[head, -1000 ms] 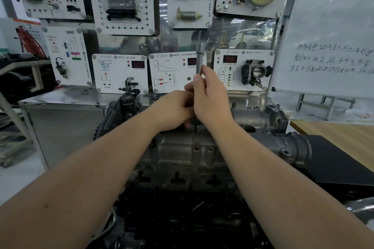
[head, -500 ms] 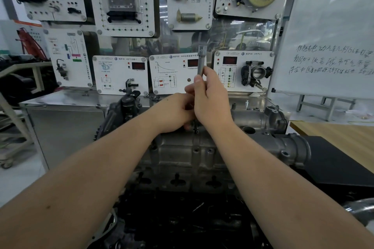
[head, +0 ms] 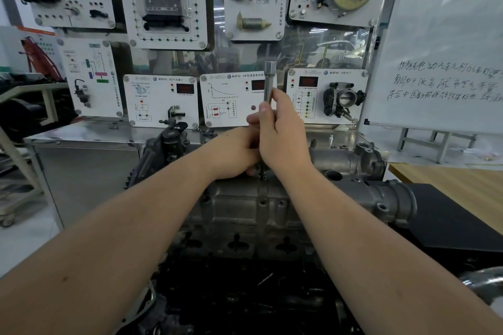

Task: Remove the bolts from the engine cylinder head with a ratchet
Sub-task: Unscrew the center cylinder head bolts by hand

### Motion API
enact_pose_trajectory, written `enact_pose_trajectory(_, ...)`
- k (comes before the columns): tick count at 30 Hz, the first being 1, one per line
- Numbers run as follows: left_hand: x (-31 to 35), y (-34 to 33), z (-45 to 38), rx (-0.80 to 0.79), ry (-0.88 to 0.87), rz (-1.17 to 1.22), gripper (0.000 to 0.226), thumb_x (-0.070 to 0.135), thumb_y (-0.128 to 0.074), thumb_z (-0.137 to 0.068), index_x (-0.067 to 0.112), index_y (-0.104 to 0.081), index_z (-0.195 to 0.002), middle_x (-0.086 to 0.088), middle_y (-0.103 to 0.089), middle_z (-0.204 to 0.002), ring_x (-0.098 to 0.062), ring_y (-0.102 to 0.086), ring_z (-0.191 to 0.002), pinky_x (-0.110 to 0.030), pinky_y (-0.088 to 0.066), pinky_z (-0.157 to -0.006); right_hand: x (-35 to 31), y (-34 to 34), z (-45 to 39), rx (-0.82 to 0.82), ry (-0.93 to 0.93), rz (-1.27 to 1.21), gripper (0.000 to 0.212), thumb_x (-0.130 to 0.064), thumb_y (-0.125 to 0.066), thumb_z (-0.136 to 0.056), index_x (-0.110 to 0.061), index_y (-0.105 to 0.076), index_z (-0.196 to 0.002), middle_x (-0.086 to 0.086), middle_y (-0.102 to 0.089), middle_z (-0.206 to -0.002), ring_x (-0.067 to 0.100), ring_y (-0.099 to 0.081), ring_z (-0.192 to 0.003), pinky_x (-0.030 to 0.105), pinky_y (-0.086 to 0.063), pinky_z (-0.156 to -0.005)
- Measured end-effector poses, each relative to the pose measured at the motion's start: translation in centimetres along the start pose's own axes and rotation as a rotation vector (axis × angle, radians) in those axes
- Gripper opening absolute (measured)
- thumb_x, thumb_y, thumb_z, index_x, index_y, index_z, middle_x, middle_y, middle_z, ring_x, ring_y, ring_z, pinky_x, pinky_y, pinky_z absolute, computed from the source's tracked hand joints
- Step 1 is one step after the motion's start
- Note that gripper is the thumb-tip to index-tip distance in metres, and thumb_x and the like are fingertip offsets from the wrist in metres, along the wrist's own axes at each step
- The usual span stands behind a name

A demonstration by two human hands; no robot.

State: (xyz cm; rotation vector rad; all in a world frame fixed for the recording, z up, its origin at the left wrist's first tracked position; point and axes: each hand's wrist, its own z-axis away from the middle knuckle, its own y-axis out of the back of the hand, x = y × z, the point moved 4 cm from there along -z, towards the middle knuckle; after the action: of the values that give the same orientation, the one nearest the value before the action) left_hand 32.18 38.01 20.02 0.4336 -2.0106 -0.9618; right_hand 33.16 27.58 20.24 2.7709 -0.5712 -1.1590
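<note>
the engine cylinder head (head: 258, 207) fills the middle of the frame, a big grey cast-metal block sitting on the darker engine below it. judging by its bulk it is heavy and rigid; it will not shift under hand force, so nothing needs to brace it. its ribbed face looks dull and possibly oily, though that cannot be confirmed.

above it, at centre, the right hand (head: 283, 133) is curled round a long bright steel tool shaft (head: 269, 84) that stands nearly upright, its socket-like top end showing against the white panels behind. whether this is the ratchet's extension or a separate socket bar cannot be told; no ratchet handle shows. the shaft is stiff, smooth and likely slippery, so a full wrap low on the bar, as here, seems the safest hold.

the left hand (head: 234, 152) sits just beside and below, fingers curled at the foot of the shaft where it meets the head; what exactly it pinches is hidden.

the bolt itself is out of sight under the hands. it should be small, hard and easy to drop into the recesses, best held by its head.
</note>
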Motion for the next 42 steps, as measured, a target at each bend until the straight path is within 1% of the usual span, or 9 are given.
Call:
enact_pose_trajectory(5,-0.80,0.12,-0.39,0.048,0.028,-0.088,0.029,0.013,-0.055,-0.085,0.033,-0.056,-0.065,0.019,-0.064,-0.053,0.002,-0.057,-0.043,-0.007,-0.036,-0.042,-0.48,0.09,0.05,0.030,0.137,0.058,0.027,-0.034,-0.055,-0.101,-0.010,-0.067,-0.100,-0.001,-0.066,-0.078,0.015,-0.060,-0.076,0.037,-0.052,-0.072)
enact_pose_trajectory(14,-0.14,0.20,0.23,0.026,0.001,0.020,0.034,0.008,-0.049,-0.090,0.040,-0.058,-0.081,0.024,-0.067,-0.063,0.002,-0.062,-0.050,-0.006,-0.040,-0.045,0.17,0.07,0.09,0.020,0.027,0.009,0.030,-0.030,-0.045,-0.105,-0.021,-0.052,-0.133,-0.016,-0.070,-0.083,-0.012,-0.060,-0.089,0.004,-0.042,-0.070)
enact_pose_trajectory(19,-0.10,0.22,0.03,0.036,0.008,-0.035,0.028,0.012,-0.052,-0.090,0.038,-0.056,-0.078,0.026,-0.065,-0.059,0.003,-0.060,-0.046,-0.007,-0.037,-0.042,-0.45,0.25,0.12,0.042,0.106,0.011,0.021,-0.033,-0.053,-0.102,-0.015,-0.064,-0.104,-0.005,-0.067,-0.081,0.009,-0.062,-0.078,0.028,-0.052,-0.072)
enact_pose_trajectory(22,-0.40,0.17,-0.13,0.039,0.029,-0.026,0.028,0.013,-0.054,-0.088,0.036,-0.057,-0.072,0.022,-0.066,-0.057,0.001,-0.059,-0.044,-0.007,-0.036,-0.040,-0.49,0.25,0.07,0.069,0.171,0.125,0.028,-0.032,-0.054,-0.102,-0.014,-0.059,-0.081,-0.010,-0.053,-0.067,0.006,-0.050,-0.067,0.024,-0.037,-0.061)
enact_pose_trajectory(25,-0.36,0.07,-0.05,0.021,0.033,0.014,0.020,0.020,-0.051,-0.083,0.039,-0.059,-0.080,0.021,-0.069,-0.064,-0.004,-0.066,-0.053,-0.009,-0.041,-0.047,-0.12,0.30,-0.08,0.081,0.094,0.115,0.022,-0.033,-0.050,-0.103,-0.020,-0.065,-0.112,-0.015,-0.063,-0.075,-0.003,-0.057,-0.073,0.014,-0.038,-0.061)
enact_pose_trajectory(28,-0.47,0.11,0.11,0.006,0.029,0.059,0.022,0.021,-0.050,-0.085,0.039,-0.061,-0.092,0.023,-0.071,-0.073,-0.012,-0.073,-0.064,-0.018,-0.051,-0.057,0.06,0.41,0.10,0.100,0.038,0.040,0.042,-0.033,-0.046,-0.104,-0.025,-0.045,-0.145,-0.010,-0.073,-0.091,0.001,-0.066,-0.086,0.016,-0.050,-0.076)
enact_pose_trajectory(31,-0.30,0.21,0.21,-0.006,0.015,0.052,0.022,0.019,-0.054,-0.086,0.038,-0.062,-0.095,0.024,-0.071,-0.074,-0.010,-0.072,-0.064,-0.022,-0.054,-0.061,-0.06,0.36,0.16,0.099,0.053,-0.016,0.036,-0.034,-0.045,-0.103,-0.025,-0.049,-0.137,-0.010,-0.072,-0.090,0.003,-0.067,-0.087,0.028,-0.054,-0.081)
enact_pose_trajectory(36,-0.10,0.26,0.06,0.038,0.020,0.002,0.025,0.010,-0.055,-0.088,0.034,-0.061,-0.086,0.025,-0.064,-0.056,0.002,-0.060,-0.045,-0.007,-0.037,-0.041,-0.20,0.26,-0.04,0.098,0.083,0.076,0.027,-0.036,-0.061,-0.097,-0.018,-0.065,-0.117,-0.013,-0.068,-0.091,-0.001,-0.060,-0.082,0.017,-0.047,-0.075)
enact_pose_trajectory(42,-0.23,0.21,0.14,0.022,0.012,0.044,0.029,0.012,-0.051,-0.089,0.039,-0.060,-0.088,0.025,-0.069,-0.068,-0.005,-0.067,-0.056,-0.010,-0.044,-0.049,-0.30,0.24,0.15,0.089,0.045,0.079,0.035,-0.031,-0.045,-0.105,-0.017,-0.054,-0.136,-0.011,-0.072,-0.095,0.009,-0.067,-0.093,0.037,-0.055,-0.086)
